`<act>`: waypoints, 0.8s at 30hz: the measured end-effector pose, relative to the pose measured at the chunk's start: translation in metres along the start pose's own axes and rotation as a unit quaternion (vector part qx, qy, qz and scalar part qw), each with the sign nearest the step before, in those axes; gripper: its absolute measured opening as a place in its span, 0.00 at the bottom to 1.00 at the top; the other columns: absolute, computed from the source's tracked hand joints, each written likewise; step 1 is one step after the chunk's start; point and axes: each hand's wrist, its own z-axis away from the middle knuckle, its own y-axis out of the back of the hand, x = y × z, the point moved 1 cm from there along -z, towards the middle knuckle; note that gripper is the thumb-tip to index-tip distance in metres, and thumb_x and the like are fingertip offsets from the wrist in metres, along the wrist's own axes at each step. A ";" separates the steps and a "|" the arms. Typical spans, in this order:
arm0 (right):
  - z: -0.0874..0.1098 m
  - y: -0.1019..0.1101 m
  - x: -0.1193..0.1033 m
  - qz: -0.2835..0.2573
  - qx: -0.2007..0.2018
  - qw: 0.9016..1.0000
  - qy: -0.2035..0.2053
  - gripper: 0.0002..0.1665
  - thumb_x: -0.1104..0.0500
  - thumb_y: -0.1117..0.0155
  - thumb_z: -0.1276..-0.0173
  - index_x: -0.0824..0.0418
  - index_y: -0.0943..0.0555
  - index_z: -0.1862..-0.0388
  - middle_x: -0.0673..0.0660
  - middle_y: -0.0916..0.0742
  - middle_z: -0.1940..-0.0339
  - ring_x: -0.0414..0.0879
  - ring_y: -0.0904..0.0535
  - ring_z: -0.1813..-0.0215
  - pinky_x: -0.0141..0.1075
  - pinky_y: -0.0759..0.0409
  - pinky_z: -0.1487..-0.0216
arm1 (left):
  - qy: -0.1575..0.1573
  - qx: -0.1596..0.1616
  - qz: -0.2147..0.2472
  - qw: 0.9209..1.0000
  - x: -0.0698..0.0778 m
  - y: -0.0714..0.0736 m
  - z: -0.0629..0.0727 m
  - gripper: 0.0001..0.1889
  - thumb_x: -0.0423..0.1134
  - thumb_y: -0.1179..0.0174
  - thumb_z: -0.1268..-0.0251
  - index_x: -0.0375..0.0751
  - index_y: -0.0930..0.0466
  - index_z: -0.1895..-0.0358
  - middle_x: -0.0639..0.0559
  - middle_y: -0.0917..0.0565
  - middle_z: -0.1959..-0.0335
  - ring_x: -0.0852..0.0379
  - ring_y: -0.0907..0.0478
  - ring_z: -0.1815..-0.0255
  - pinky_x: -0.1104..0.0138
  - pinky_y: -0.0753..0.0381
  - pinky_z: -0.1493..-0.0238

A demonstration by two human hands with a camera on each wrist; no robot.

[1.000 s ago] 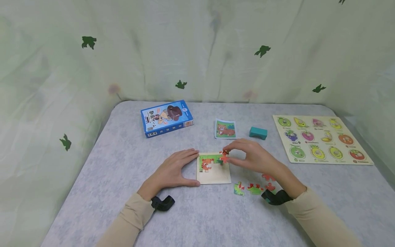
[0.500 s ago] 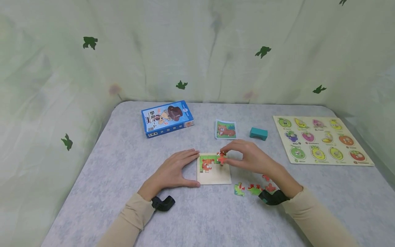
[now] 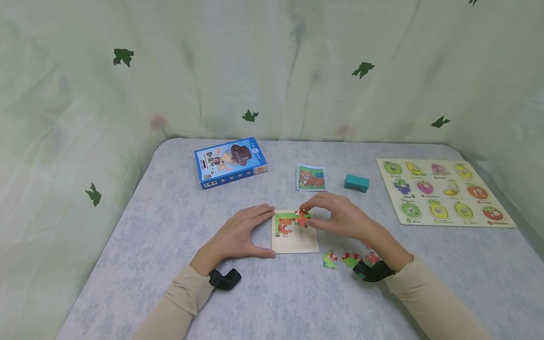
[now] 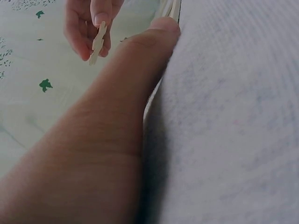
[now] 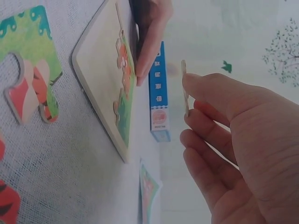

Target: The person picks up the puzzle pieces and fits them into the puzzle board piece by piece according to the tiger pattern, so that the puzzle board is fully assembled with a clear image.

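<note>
My right hand (image 3: 342,217) pinches an orange-red jigsaw piece (image 3: 302,218) between thumb and fingertips, over the upper right part of a small square wooden puzzle board (image 3: 293,244). In the right wrist view the piece (image 5: 184,67) appears edge-on, held apart from the board. Joined pieces showing an orange tiger face (image 3: 284,227) and green background lie along the board's top and left. My left hand (image 3: 235,233) rests at the board's left edge, thumb at the near corner and fingers at the far corner. Its thumb (image 4: 126,79) is extended in the left wrist view.
Several loose jigsaw pieces (image 3: 350,259) lie right of the board, partly hidden by the right wrist. Behind stand a blue box (image 3: 230,163), a picture card (image 3: 310,178) and a teal block (image 3: 356,183). A fruit puzzle board (image 3: 446,191) lies at right.
My right hand has moved slightly left over the board, carrying the jigsaw piece with it. My left hand has stayed at the board's left edge.
</note>
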 end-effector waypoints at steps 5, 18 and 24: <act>-0.002 0.000 -0.002 -0.006 -0.007 1.000 -0.004 0.19 0.52 0.23 0.34 0.51 0.12 0.45 0.43 0.11 0.47 0.42 0.18 0.40 0.46 0.17 0.38 | 0.002 -0.002 0.003 1.000 0.001 0.001 0.000 0.57 0.74 0.29 0.52 0.47 0.34 0.21 0.54 0.33 0.20 0.51 0.39 0.19 0.48 0.38 0.20; -0.003 -0.004 -0.003 -0.002 -0.007 1.000 0.004 0.19 0.53 0.23 0.34 0.52 0.12 0.45 0.44 0.11 0.49 0.42 0.17 0.41 0.45 0.17 0.39 | 0.005 -0.006 0.005 1.000 0.002 0.002 0.000 0.57 0.74 0.28 0.52 0.47 0.34 0.21 0.53 0.34 0.20 0.50 0.39 0.19 0.48 0.38 0.20; -0.004 -0.007 -0.002 0.002 -0.014 1.000 0.004 0.19 0.53 0.23 0.34 0.53 0.12 0.45 0.45 0.11 0.48 0.42 0.17 0.42 0.44 0.16 0.40 | 0.002 -0.003 0.006 1.000 0.001 0.001 -0.001 0.56 0.74 0.29 0.52 0.47 0.34 0.21 0.54 0.33 0.20 0.51 0.39 0.19 0.48 0.38 0.20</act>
